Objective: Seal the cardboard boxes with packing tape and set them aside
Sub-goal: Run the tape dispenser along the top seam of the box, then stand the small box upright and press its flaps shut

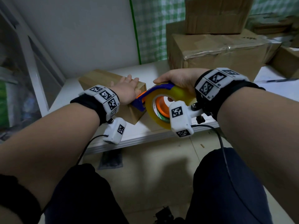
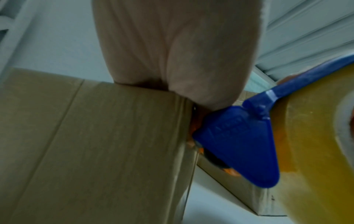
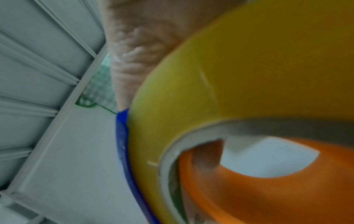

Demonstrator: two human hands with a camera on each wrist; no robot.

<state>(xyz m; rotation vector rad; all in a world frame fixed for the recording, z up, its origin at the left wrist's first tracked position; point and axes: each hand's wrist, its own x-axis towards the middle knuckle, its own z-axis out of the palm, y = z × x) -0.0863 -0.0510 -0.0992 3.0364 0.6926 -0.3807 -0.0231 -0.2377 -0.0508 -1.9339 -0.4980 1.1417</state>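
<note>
A long narrow cardboard box [image 1: 103, 78] [image 2: 95, 144] lies on the white table [image 1: 145, 135]. My left hand [image 1: 125, 89] [image 2: 176, 53] lies flat on its near top, fingers straight. My right hand [image 1: 176, 81] [image 3: 134, 50] grips a tape dispenser [image 1: 160, 101] with a blue frame [image 2: 239, 144] [image 3: 122, 144], an orange hub [image 3: 258, 189] and a yellowish tape roll [image 1: 155, 113] [image 2: 316, 144] [image 3: 239, 68]. The dispenser's blue nose touches the box's near end face, just below my left palm.
Large taped cardboard boxes [image 1: 215, 47] are stacked at the table's back right, with a smaller one [image 1: 216, 13] on top. A pen [image 1: 278, 80] lies at the right. A white frame [image 1: 32, 62] stands on the left. My knees [image 1: 80, 199] are under the table edge.
</note>
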